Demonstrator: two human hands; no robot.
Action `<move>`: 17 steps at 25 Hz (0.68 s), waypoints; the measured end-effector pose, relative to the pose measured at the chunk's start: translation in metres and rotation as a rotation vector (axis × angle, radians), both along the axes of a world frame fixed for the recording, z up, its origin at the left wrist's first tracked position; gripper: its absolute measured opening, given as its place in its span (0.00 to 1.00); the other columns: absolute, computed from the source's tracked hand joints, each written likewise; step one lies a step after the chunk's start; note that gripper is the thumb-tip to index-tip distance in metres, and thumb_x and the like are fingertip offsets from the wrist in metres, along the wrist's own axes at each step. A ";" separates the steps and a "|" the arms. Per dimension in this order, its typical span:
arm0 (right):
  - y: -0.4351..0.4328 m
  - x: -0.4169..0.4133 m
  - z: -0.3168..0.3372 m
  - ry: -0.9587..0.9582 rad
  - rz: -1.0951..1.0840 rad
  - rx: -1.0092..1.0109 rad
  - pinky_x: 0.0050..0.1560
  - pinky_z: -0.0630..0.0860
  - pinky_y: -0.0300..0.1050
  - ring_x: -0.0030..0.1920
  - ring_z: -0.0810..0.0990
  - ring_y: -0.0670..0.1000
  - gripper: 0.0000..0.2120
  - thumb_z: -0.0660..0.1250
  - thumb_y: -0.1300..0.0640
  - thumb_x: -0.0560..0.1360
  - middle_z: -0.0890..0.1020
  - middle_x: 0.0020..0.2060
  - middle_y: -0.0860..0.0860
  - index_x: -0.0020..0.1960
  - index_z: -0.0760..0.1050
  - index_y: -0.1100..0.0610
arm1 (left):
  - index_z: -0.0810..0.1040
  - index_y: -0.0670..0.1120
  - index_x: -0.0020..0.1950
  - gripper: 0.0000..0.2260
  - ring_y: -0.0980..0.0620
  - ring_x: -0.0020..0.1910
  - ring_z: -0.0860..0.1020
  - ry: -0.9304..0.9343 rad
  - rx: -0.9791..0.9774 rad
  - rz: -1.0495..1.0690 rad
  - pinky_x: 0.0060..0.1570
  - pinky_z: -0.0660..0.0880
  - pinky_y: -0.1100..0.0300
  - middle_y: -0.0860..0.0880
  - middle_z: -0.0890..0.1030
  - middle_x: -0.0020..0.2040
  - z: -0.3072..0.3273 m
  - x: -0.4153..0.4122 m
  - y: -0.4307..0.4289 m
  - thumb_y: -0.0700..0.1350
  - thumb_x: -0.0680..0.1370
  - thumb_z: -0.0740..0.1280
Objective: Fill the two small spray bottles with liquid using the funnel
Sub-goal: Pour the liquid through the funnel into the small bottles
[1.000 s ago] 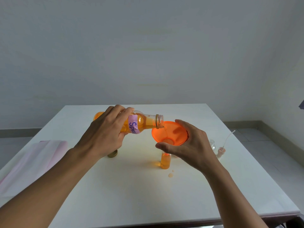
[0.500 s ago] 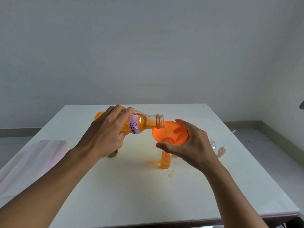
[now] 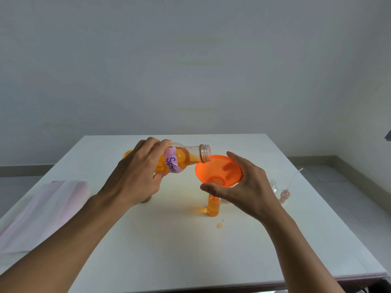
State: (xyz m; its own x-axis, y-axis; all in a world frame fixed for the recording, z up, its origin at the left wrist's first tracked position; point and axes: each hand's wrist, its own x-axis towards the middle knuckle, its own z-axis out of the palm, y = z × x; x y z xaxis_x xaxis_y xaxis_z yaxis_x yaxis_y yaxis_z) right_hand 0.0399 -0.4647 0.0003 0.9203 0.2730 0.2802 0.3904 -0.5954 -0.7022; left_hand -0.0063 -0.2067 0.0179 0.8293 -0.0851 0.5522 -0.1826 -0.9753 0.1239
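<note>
pink label (image 3: pixel 171 163) on bottle (image 3: pixel 188 157), purple lettering, apparently "Spra", rest hidden

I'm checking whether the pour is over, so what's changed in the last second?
The left hand has tipped the big bottle back toward level: its mouth has risen slightly above the funnel and the neck now looks clear of liquid. Unchanged: the right hand holds the funnel over the small spray bottle, and the spilled drops lie on the table.

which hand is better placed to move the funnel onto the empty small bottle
Right. The right hand grips the orange funnel, and the empty small bottle stands just past it on that side. The left hand is busy gripping the tilted large bottle.
</note>
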 end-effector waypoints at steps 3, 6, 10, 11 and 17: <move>0.000 0.000 0.001 -0.003 -0.002 0.021 0.65 0.72 0.48 0.71 0.72 0.52 0.59 0.71 0.23 0.54 0.74 0.73 0.48 0.78 0.65 0.48 | 0.68 0.50 0.70 0.30 0.50 0.59 0.72 0.008 -0.075 0.008 0.41 0.79 0.50 0.53 0.72 0.60 -0.002 -0.002 -0.001 0.46 0.71 0.75; -0.001 0.000 0.001 0.004 -0.004 0.026 0.66 0.74 0.53 0.71 0.72 0.52 0.58 0.71 0.23 0.54 0.73 0.73 0.47 0.78 0.65 0.47 | 0.66 0.51 0.71 0.31 0.51 0.58 0.72 0.026 -0.150 0.016 0.42 0.80 0.49 0.54 0.71 0.59 -0.006 -0.003 -0.001 0.47 0.72 0.75; -0.002 0.001 0.001 -0.008 0.001 0.032 0.66 0.76 0.56 0.71 0.72 0.52 0.61 0.67 0.17 0.51 0.73 0.73 0.47 0.78 0.65 0.45 | 0.68 0.51 0.70 0.30 0.52 0.58 0.72 0.009 -0.232 0.032 0.45 0.80 0.50 0.54 0.71 0.58 -0.015 -0.007 -0.005 0.47 0.71 0.76; -0.002 0.001 0.001 -0.013 0.000 0.035 0.66 0.76 0.56 0.71 0.73 0.52 0.61 0.66 0.16 0.50 0.74 0.73 0.46 0.77 0.65 0.44 | 0.68 0.51 0.69 0.30 0.52 0.57 0.73 0.002 -0.254 0.035 0.45 0.79 0.51 0.54 0.72 0.58 -0.017 -0.009 -0.006 0.47 0.71 0.76; -0.004 0.001 0.003 -0.026 0.001 0.069 0.64 0.75 0.52 0.70 0.73 0.51 0.57 0.70 0.20 0.52 0.73 0.73 0.46 0.77 0.65 0.42 | 0.69 0.51 0.69 0.31 0.52 0.54 0.74 0.002 -0.338 0.068 0.44 0.80 0.55 0.53 0.73 0.57 -0.026 -0.011 -0.010 0.51 0.70 0.77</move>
